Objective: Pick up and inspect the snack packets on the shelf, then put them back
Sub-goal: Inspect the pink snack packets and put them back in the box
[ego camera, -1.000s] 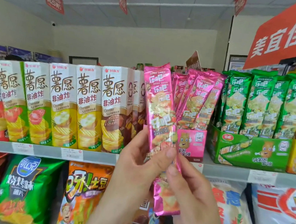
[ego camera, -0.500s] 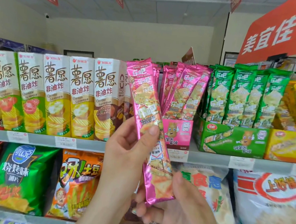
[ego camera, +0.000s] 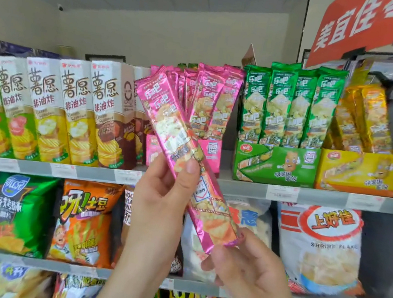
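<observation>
A long pink snack packet (ego camera: 168, 124) is held up slanted in front of the shelf, its top end leaning left. My left hand (ego camera: 159, 199) pinches its middle, thumb on the front. My right hand (ego camera: 242, 263) holds the packet's bottom end from below, with fingers curled around it. Behind it, several more pink packets (ego camera: 213, 100) stand upright in a pink display box (ego camera: 211, 151) on the top shelf (ego camera: 243, 187).
Left of the pink box stand tall chip cartons (ego camera: 68, 109). To the right are green packets (ego camera: 289, 104) in a green box and yellow packets (ego camera: 365, 118) in a yellow box. Large snack bags (ego camera: 20, 211) fill the lower shelves. A red sign (ego camera: 377, 25) hangs at upper right.
The packet has tilted further, its top leaning left and its bottom end swinging right. My right hand has slid down to the packet's bottom end. The view has shifted a little to the left.
</observation>
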The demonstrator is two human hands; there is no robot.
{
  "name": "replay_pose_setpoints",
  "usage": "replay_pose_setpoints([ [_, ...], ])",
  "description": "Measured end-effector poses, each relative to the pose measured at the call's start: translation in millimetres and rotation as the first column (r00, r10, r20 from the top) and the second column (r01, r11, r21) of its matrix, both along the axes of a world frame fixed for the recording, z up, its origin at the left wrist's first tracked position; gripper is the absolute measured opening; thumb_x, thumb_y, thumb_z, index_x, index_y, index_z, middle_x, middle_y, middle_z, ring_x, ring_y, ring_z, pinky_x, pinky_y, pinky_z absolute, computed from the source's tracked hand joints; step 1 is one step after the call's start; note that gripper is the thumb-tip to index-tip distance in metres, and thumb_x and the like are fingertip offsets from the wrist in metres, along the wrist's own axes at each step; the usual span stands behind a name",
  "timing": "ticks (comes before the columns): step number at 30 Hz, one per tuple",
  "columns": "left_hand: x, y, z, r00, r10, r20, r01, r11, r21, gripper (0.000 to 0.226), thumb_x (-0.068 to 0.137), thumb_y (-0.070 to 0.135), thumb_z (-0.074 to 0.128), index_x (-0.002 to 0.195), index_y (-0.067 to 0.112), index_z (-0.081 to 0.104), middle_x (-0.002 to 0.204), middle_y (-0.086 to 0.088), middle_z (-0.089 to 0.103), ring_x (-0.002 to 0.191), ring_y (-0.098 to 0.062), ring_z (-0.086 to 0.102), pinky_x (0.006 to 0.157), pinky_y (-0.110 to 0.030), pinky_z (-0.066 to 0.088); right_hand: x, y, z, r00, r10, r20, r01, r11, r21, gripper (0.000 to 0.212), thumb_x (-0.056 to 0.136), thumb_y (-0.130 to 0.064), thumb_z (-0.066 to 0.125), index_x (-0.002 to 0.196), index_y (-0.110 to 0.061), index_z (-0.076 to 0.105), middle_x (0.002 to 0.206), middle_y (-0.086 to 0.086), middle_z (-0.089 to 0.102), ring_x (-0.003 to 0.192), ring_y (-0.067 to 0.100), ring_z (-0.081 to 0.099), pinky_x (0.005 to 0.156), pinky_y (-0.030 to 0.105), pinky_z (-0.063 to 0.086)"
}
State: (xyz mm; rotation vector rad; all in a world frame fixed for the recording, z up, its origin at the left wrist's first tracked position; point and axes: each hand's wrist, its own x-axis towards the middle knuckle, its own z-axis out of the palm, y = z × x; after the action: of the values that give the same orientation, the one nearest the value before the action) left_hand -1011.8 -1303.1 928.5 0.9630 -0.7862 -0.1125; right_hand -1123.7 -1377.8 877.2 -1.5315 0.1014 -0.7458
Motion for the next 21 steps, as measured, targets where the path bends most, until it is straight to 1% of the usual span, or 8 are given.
replay_pose_setpoints([
  [2,-8,-5,-6,1.0,-0.006,-0.024,0.006,1.0,0.008,0.056,0.071,0.043,0.078,0.122,0.027,0.06,0.099,0.005,0.074,0.088,-0.01,0.069,0.076,-0.028,0.055,-4,0,-8,0.994,-0.095,0.052,0.097,0.995,-0.036,0.046,0.056,-0.063,0.076,0.092,-0.035,0.071,0.08,0.004,0.072,0.074,0.012,0.07,0.062,0.023,0.055],
  [4,-18,-9,-12,0.997,-0.015,-0.079,0.016,1.0,0.01,0.075,0.063,0.043,0.079,0.13,0.034,0.049,0.093,0.012,0.074,0.084,-0.003,0.068,0.074,-0.023,0.053,-5,1,-14,0.967,-0.198,0.158,0.22,0.966,-0.135,0.028,0.068,-0.049,0.074,0.09,-0.032,0.074,0.087,-0.003,0.069,0.077,0.016,0.07,0.063,0.028,0.058],
  [7,-30,-9,-23,0.999,-0.046,-0.021,0.048,0.996,0.074,0.052,0.071,0.033,0.083,0.116,0.038,0.057,0.08,0.013,0.071,0.068,-0.003,0.064,0.058,-0.017,0.05,-4,1,-19,0.885,-0.354,0.302,0.447,0.828,-0.339,0.015,0.074,-0.036,0.072,0.086,-0.028,0.073,0.094,-0.012,0.065,0.08,0.006,0.068,0.067,0.018,0.055],
  [9,-36,-8,-31,0.996,-0.078,0.042,0.071,0.988,0.138,0.038,0.081,0.031,0.071,0.117,0.028,0.061,0.094,0.007,0.074,0.075,-0.01,0.068,0.06,-0.019,0.052,-2,1,-20,0.824,-0.429,0.37,0.563,0.686,-0.46,0.01,0.076,-0.03,0.067,0.085,-0.027,0.068,0.099,-0.016,0.061,0.084,-0.006,0.062,0.07,0.006,0.045],
  [13,-33,-2,-39,0.996,-0.062,0.069,0.043,0.969,0.245,0.036,0.087,0.041,0.062,0.122,0.033,0.061,0.101,0.007,0.072,0.086,-0.01,0.065,0.066,-0.022,0.051,1,-2,-24,0.831,-0.408,0.377,0.553,0.536,-0.638,0.006,0.077,-0.024,0.067,0.082,-0.023,0.07,0.102,-0.017,0.057,0.083,-0.002,0.058,0.069,0.008,0.043],
  [15,-22,6,-39,0.998,-0.047,0.052,0.03,0.955,0.295,0.035,0.085,0.049,0.065,0.12,0.042,0.062,0.104,0.009,0.071,0.091,-0.009,0.065,0.076,-0.025,0.05,-1,-7,-20,0.927,-0.332,0.176,0.355,0.621,-0.699,0.014,0.077,-0.026,0.075,0.087,-0.033,0.068,0.097,-0.019,0.061,0.082,-0.002,0.06,0.07,0.01,0.043],
  [17,-9,16,-38,0.992,-0.091,-0.09,0.115,0.943,0.311,0.038,0.074,0.048,0.071,0.111,0.037,0.07,0.099,0.002,0.074,0.086,-0.015,0.069,0.078,-0.036,0.051,-3,-11,-8,0.985,-0.167,-0.042,0.121,0.841,-0.527,0.009,0.081,-0.033,0.077,0.086,-0.037,0.071,0.086,-0.017,0.069,0.08,0.0,0.064,0.07,0.01,0.044],
  [21,15,32,-38,0.86,-0.46,-0.221,0.499,0.849,0.173,0.046,0.083,0.032,0.07,0.124,0.011,0.063,0.1,-0.019,0.068,0.076,-0.025,0.063,0.062,-0.033,0.053,10,-26,16,0.973,-0.206,0.104,0.221,0.962,-0.158,0.017,0.082,-0.044,0.066,0.093,-0.033,0.073,0.092,-0.011,0.075,0.089,0.003,0.069,0.075,0.011,0.05],
])
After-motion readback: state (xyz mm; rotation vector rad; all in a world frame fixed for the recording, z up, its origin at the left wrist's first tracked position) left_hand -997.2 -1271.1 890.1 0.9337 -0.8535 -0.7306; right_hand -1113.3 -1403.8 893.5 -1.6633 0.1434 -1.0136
